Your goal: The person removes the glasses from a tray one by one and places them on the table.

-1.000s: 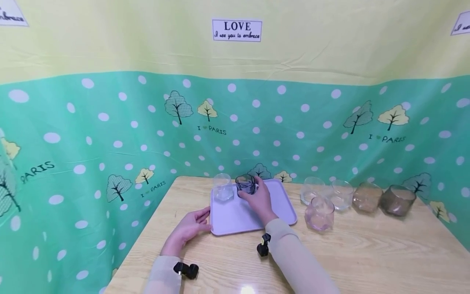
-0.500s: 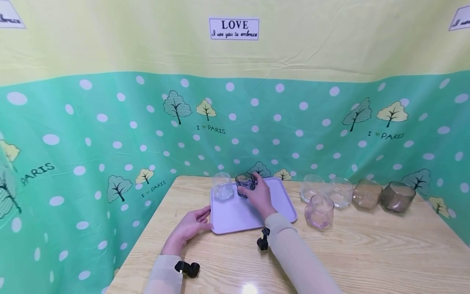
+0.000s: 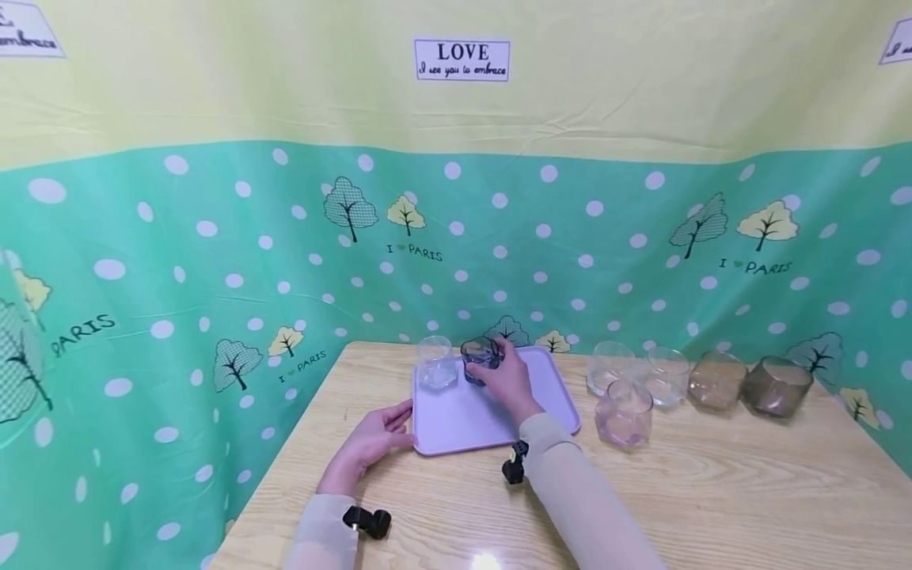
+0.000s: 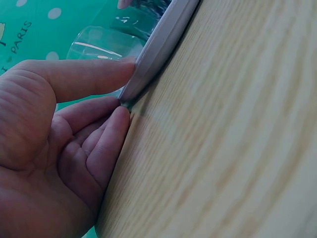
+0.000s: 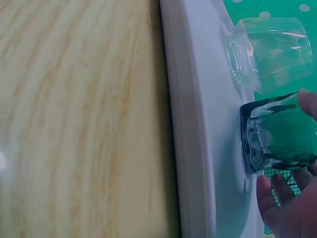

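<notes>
A pale purple tray (image 3: 456, 423) lies on the wooden table. Near its back edge, my right hand (image 3: 509, 384) grips a dark blue-grey drinking glass (image 5: 277, 134) with thumb and fingers spread round its sides. The glass stands upright, its base on or just over the tray; which one I cannot tell. Left of it on the tray is a clear drinking glass (image 3: 437, 368). My left hand (image 3: 374, 439) holds the tray's left edge. In the left wrist view its thumb (image 4: 99, 79) presses the rim while curled fingers lie at the tray's underside.
Right of the tray stand a pinkish glass (image 3: 624, 416), two clear glasses (image 3: 609, 372), an amber-brown glass (image 3: 716, 384) and a smoky dark glass (image 3: 777, 388) on the table (image 3: 712, 499). A green and yellow patterned curtain (image 3: 613, 245) hangs right behind.
</notes>
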Tool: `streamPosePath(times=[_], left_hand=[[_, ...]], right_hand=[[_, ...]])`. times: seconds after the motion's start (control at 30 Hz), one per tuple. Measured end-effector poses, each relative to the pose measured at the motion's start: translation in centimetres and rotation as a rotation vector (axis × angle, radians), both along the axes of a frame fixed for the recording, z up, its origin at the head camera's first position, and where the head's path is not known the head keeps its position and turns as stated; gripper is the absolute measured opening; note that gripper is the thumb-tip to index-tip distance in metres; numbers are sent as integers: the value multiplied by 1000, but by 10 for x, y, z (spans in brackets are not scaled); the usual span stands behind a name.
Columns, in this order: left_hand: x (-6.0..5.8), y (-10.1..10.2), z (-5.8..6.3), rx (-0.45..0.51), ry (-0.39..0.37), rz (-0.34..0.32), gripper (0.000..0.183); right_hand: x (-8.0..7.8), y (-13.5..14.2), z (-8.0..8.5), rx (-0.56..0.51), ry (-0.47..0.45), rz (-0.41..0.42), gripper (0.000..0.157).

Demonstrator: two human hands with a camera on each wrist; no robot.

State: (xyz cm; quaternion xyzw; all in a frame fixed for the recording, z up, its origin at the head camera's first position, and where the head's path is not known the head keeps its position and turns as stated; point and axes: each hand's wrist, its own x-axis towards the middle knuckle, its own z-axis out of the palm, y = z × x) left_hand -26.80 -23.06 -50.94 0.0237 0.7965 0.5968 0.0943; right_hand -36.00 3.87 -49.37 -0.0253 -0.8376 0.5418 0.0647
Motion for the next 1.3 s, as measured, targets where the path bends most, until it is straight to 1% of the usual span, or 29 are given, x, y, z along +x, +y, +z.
streamPosePath(times=[0.13,0.4,0.63,0.83,0.9,1.07,1.13,1.3], left_hand=[[0,0,0,7,-4,2,80],[-2,0,-1,0,-5,4,81],[-3,-1,-4,-2,-8,4,80],[-3,-2,-5,-6,-5,7,80],[-2,-2,-4,-9,-7,10,80],[-2,-3,-3,-12,-3,12,80],[-2,-2,-3,-8,-2,6,80],[-4,-2,-5,2,-11,5,80]], right_hand=[[-1,0,1,-11,-9,14,96],[3,4,4,-9,-20,29,89],[3,5,1,-11,-32,33,89],[4,2,-2,-42,-20,29,88],[5,1,-2,-59,-16,30,87],[13,1,-1,-88,-7,20,92],[17,3,-1,-88,-19,11,94],[24,10,-4,-100,-62,14,89]])
